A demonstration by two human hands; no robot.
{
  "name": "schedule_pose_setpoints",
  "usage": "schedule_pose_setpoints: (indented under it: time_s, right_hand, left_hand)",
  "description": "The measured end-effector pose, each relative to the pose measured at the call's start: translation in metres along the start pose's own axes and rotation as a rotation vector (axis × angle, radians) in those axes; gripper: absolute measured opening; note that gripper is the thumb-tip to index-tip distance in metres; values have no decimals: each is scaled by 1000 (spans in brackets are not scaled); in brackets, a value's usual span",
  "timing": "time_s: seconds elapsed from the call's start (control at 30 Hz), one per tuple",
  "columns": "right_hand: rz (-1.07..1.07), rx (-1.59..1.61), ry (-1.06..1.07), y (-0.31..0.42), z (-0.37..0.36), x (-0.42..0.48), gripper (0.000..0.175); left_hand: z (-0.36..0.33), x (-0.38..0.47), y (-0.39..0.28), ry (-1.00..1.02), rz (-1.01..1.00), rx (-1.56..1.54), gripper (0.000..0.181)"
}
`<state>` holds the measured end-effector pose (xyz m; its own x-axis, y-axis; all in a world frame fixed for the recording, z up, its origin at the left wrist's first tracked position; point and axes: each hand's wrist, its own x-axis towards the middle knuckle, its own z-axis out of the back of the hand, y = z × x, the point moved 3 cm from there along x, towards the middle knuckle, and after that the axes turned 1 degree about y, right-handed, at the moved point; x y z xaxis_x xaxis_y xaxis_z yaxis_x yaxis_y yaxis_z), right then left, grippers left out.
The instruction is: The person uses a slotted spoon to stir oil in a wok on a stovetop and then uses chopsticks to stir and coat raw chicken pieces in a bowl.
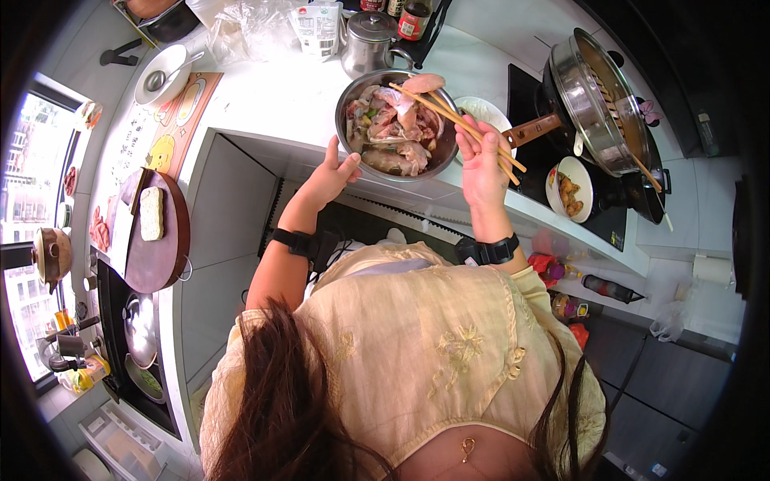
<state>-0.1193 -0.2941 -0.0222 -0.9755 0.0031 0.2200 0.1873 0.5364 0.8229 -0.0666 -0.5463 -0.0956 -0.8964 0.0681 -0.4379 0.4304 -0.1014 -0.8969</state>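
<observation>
A stainless steel bowl of raw meat pieces in some liquid sits at the counter's front edge. My left hand holds its near left rim between thumb and fingers. In my right hand is a pair of wooden chopsticks, their tips over the bowl. A pale pink piece of meat is at the chopstick tips, above the bowl's far rim. Partly hidden behind my right hand and the bowl is a white plate.
On the right, a wok with a steel steamer pot occupies the cooktop; its wooden handle points towards my right hand. Beside it stands a bowl of browned food. A steel kettle is behind the meat bowl. Leftward, a cleaver lies on a round chopping board.
</observation>
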Motion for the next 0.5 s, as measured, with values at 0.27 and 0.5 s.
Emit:
schedule_pose_setpoints:
  time_s: [0.27,0.5]
  right_hand:
    - [-50,-100,0,9,-1,-6,26]
    - [-123,-365,108,-30,-7,10,25]
  left_hand:
    - [1,1,1,1,-40,-11,83]
    - [2,6,5,3,-53,-6,84]
